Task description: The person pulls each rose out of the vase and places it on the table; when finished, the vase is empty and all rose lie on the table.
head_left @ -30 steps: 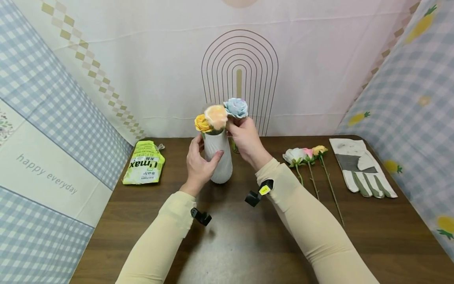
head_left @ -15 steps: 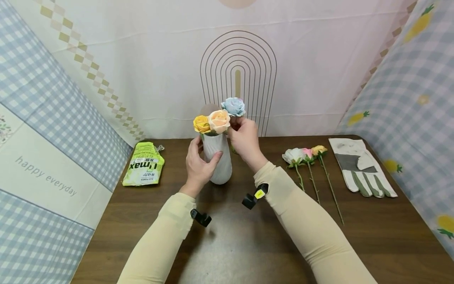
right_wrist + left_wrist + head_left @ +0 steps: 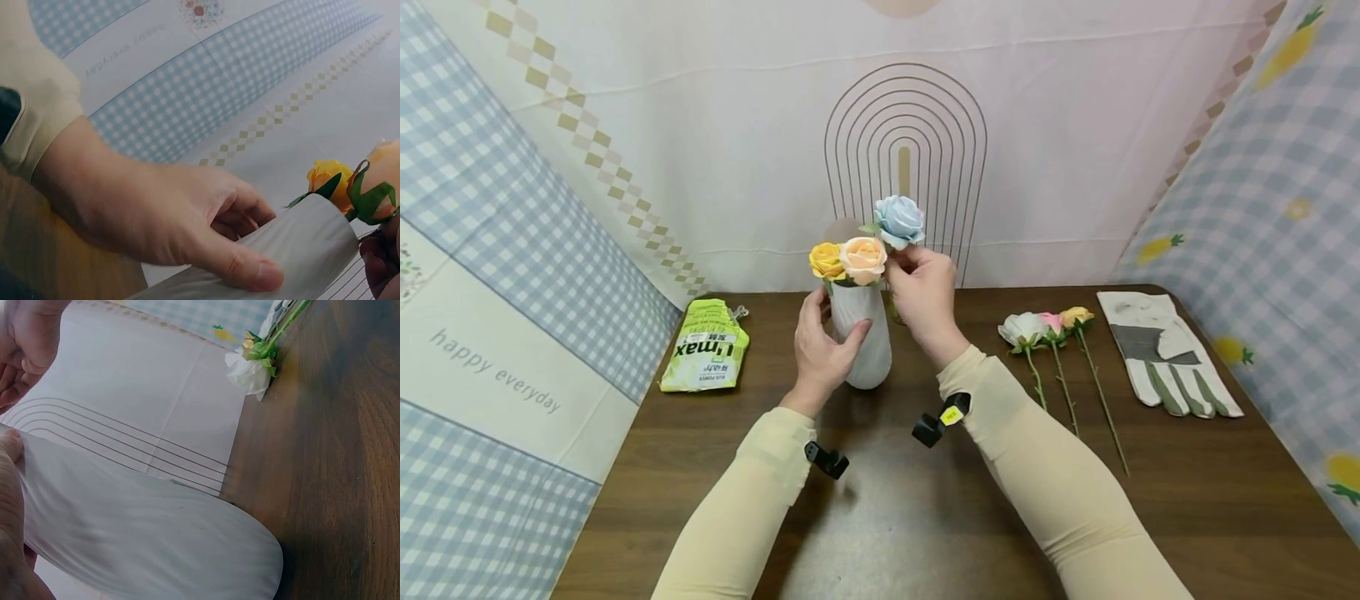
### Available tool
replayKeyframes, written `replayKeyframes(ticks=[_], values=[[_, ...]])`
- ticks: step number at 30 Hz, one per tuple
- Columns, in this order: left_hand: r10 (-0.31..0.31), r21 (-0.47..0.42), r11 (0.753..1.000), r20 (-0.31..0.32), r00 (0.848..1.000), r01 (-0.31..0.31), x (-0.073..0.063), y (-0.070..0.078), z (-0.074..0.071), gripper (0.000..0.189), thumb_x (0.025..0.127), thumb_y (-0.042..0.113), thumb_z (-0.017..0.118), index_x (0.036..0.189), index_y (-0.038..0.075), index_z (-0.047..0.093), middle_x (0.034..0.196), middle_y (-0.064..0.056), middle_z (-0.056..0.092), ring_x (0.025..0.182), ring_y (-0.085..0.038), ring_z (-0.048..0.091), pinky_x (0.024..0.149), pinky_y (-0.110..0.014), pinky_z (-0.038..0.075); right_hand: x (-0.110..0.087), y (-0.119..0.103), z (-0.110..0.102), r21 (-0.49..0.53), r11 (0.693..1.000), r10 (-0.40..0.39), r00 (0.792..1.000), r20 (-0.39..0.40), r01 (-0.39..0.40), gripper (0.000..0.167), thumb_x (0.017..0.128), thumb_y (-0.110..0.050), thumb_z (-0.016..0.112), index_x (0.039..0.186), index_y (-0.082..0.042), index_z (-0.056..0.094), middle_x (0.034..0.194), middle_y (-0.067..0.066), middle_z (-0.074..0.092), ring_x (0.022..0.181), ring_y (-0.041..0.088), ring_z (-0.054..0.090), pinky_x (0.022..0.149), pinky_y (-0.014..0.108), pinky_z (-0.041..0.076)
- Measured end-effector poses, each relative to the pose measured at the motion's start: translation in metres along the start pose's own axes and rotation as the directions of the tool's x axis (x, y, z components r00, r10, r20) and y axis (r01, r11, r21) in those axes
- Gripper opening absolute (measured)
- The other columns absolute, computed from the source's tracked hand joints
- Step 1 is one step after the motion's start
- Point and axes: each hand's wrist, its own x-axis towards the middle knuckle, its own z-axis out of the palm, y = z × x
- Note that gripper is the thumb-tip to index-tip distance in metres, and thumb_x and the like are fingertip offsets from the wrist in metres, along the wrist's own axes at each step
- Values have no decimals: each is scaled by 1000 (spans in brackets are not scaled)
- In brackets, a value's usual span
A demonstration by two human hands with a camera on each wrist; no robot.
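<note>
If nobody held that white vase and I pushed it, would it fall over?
The vase could easily tip: it's tall and slim, with flowers poking out the top. Once down, its rounded sides might let it roll.

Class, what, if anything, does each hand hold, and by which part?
The left hand grips the vase around its upper part; the right hand pinches the blue rose just below its bloom.

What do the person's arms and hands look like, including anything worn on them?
The left sleeve and right sleeve are long, plain and cream. The left hand and right hand are gloveless. Each wrist carries a small black device; the right one bears a yellow label, its marking too small to read.
</note>
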Motion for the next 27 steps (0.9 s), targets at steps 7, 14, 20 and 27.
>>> replayKeyframes(ticks=[7, 14, 20, 27], values=[[14, -1, 1000, -9, 1000, -14, -1, -1, 1, 69, 78, 33, 79, 130, -1, 49, 114, -14, 56, 104, -25, 57, 86, -38, 51, -1, 1, 1, 203, 974, 102, 995, -7, -98, 12, 88, -2, 67, 94, 6, 73, 77, 14, 68, 66, 12, 62, 61, 24, 54], [10, 1, 1000, -29, 1000, -10, -1, -2, 1, 70, 78, 35, 79, 129, -2, 49, 114, -15, 57, 104, -26, 57, 85, -38, 51, 2, 4, 2, 383, 906, 182, 983, 33, -181, 18, 88, -1, 67, 102, 11, 69, 87, 10, 70, 74, 13, 65, 67, 26, 56], [5, 2, 1000, -20, 1000, -5, -1, -2, 1, 70, 80, 38, 77, 129, -2, 48, 115, -16, 56, 105, -25, 57, 87, -38, 51, 3, 2, 1, 455, 863, 217, 974, 60, -220, 20, 88, 0, 67, 103, 13, 68, 88, 10, 69, 77, 15, 64, 68, 27, 56], [17, -10, 1000, -26, 1000, -17, 1, -3, 3, 72, 81, 44, 74, 129, -2, 49, 115, -15, 57, 104, -26, 57, 87, -38, 51, 6, 5, 2, 385, 901, 184, 979, 83, -202, 19, 89, -3, 67, 102, 11, 68, 83, 5, 67, 75, 12, 61, 69, 27, 55]])
